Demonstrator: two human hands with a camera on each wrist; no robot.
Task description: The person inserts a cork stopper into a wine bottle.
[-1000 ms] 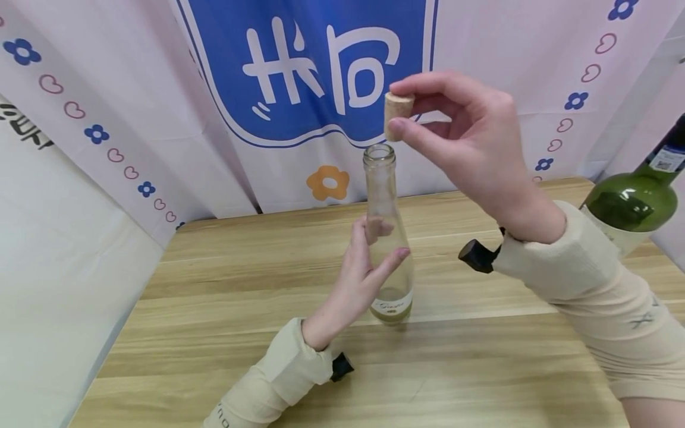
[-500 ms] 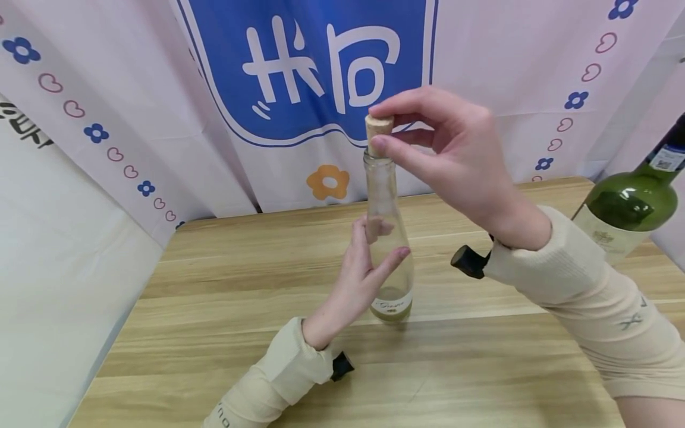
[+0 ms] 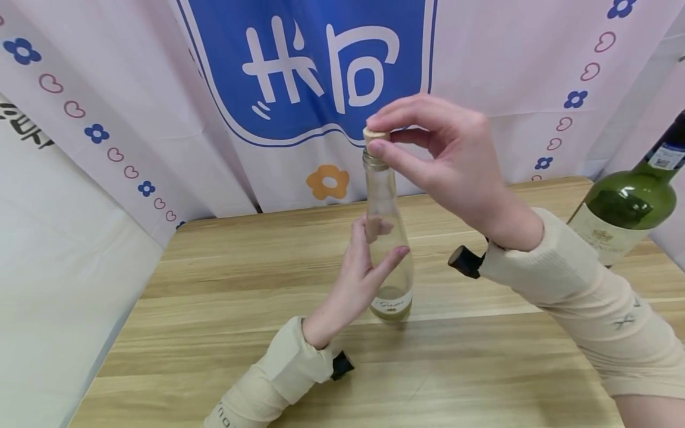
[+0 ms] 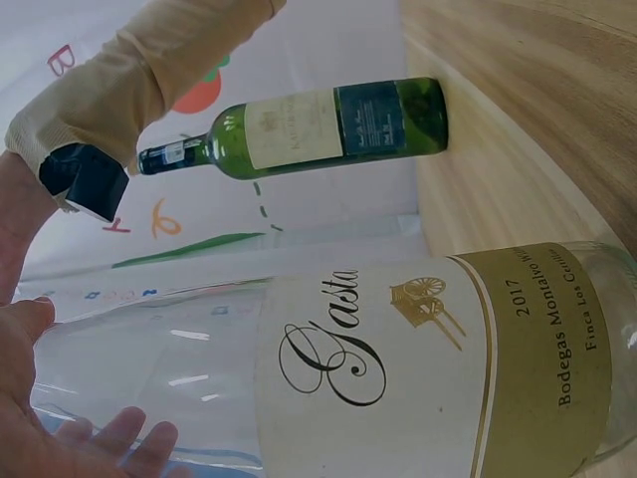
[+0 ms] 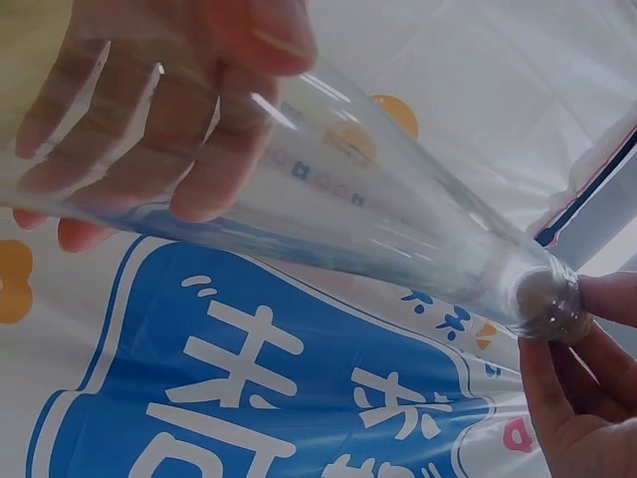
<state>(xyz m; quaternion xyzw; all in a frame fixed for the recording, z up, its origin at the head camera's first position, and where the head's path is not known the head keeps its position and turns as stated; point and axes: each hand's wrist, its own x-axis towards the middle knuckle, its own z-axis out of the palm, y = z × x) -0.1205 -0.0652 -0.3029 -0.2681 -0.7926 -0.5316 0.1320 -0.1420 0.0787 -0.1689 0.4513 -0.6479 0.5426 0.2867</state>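
Observation:
A clear glass wine bottle (image 3: 386, 193) stands upright on the table, its white and gold label (image 4: 398, 358) readable in the left wrist view. My left hand (image 3: 353, 285) grips its body, thumb on the near side and fingers behind the glass. At the bottle's mouth, my right hand (image 3: 449, 160) pinches a cork (image 3: 376, 135) between thumb and fingers. The cork's lower end sits in the neck, and its upper part stands above the rim. Through the glass in the right wrist view, the cork's end (image 5: 537, 294) shows inside the mouth.
A green wine bottle (image 3: 623, 205) with a cream label stands at the table's right, beyond my right forearm. The wooden table (image 3: 225, 285) meets a printed curtain (image 3: 481, 47) at the back. A black wrist camera (image 3: 465, 261) sticks out below the right wrist.
My right hand has moved left and down, bringing the cork from above the bottle to its mouth and then partly into the neck. The left hand and the bottle have stayed in place.

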